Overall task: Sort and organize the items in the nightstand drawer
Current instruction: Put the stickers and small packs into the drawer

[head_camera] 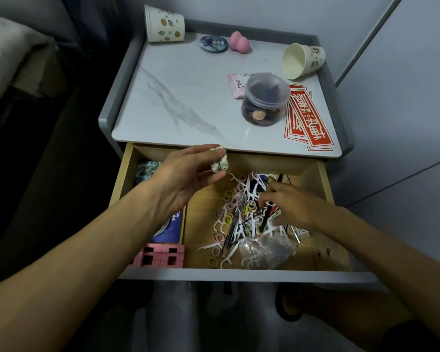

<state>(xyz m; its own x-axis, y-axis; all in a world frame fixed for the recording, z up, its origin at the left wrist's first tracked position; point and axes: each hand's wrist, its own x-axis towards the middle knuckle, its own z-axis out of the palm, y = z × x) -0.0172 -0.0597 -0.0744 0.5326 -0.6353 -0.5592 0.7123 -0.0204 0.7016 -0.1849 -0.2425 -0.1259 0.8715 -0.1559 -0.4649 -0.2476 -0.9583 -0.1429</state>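
Observation:
The open wooden drawer [325, 184] holds a tangled pile of white floss picks [235, 235], small pastel hair ties [228, 196], a pen [233, 224] and a clear plastic bag [267, 247]. My left hand [186, 179] hovers above the drawer's back left and is shut on a small patterned paper packet [220, 162]. My right hand [292, 207] is down in the pile on the right, fingers pinching among dark thin sticks; what exactly it grips is hidden. A blue packet [172, 224] and pink blocks [160, 255] lie in the left compartment.
On the marble nightstand top [178, 97] lie two paper cups [163, 24] [302, 60], a round badge [213, 43], a pink sponge [239, 41], a lidded clear jar [264, 100], a pink sachet [235, 85] and red stickers [310, 120]. A bed is at the left, a wall at the right.

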